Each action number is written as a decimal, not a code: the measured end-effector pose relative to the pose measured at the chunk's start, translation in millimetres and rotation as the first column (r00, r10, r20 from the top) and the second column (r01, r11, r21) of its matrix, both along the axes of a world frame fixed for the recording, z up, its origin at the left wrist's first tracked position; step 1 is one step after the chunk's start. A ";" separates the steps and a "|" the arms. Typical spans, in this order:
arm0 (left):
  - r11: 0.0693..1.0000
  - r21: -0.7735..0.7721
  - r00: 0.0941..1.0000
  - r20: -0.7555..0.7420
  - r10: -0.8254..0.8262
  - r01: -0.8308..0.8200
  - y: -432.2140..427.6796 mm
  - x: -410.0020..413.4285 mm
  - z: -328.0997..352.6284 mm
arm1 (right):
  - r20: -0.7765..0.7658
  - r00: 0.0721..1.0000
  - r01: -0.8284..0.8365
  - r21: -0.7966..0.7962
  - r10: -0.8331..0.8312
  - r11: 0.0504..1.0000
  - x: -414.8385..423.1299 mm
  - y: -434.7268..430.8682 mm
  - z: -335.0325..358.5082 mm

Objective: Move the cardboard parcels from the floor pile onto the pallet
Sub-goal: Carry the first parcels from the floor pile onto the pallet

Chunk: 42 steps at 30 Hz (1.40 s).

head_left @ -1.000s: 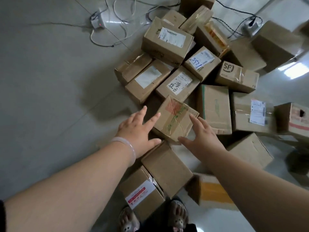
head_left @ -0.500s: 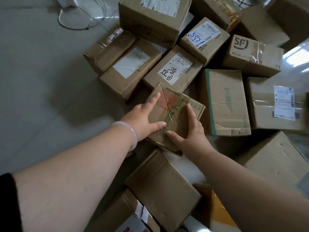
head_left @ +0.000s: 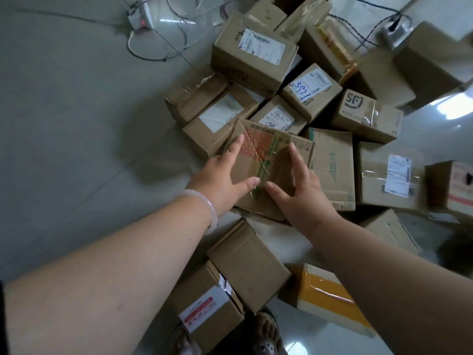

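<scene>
Left hand (head_left: 225,175): your fingers lie straight against the printed parcel (head_left: 277,160) at its left side, clamping by pressure.
Load: the printed parcel sits tilted on the floor pile (head_left: 256,60), between your palms.
Right hand (head_left: 302,190): fingers straight, pressing the opposite side.

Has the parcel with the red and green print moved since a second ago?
Yes. The printed parcel has shifted away from the person, likely lifted: its far edge now covers part of the handwritten label behind it, which showed whole before.
</scene>
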<state>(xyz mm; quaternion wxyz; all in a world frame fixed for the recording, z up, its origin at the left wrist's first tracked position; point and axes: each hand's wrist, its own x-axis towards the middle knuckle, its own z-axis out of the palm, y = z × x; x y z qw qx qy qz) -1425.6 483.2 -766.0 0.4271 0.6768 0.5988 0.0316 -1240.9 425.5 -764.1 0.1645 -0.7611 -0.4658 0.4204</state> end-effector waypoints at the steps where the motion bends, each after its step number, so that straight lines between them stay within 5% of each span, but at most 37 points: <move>1: 1.000 0.013 1.000 0.009 0.013 -0.013 -0.3 -5.5 18.4 | 0.004 1.000 -0.021 0.014 0.021 1.000 -4.0 2.9 18.4; 10: 0.989 0.072 0.992 0.014 0.127 -0.127 -11.4 -91.4 162.8 | 0.041 0.967 -0.253 0.080 0.250 0.964 -75.7 34.4 161.0; 17: 0.917 0.096 0.921 0.008 0.388 -0.387 -82.9 -179.4 216.5 | 0.058 0.849 -0.528 0.118 0.525 0.841 -169.3 16.8 213.6; 25: 0.651 0.059 0.651 0.162 0.742 -0.757 -237.6 -263.3 244.3 | -0.003 0.555 -0.831 0.057 0.832 0.554 -288.4 -55.5 251.0; 32: 0.475 0.023 0.474 0.108 0.874 -0.880 -359.2 -351.1 251.4 | 0.113 0.299 -0.953 -0.003 0.947 0.302 -406.8 -144.1 251.2; 42: 0.129 -0.043 0.124 0.098 0.987 -0.991 -565.1 -444.1 245.4 | 0.074 -0.006 -1.000 -0.025 0.997 -0.004 -565.1 -316.4 235.0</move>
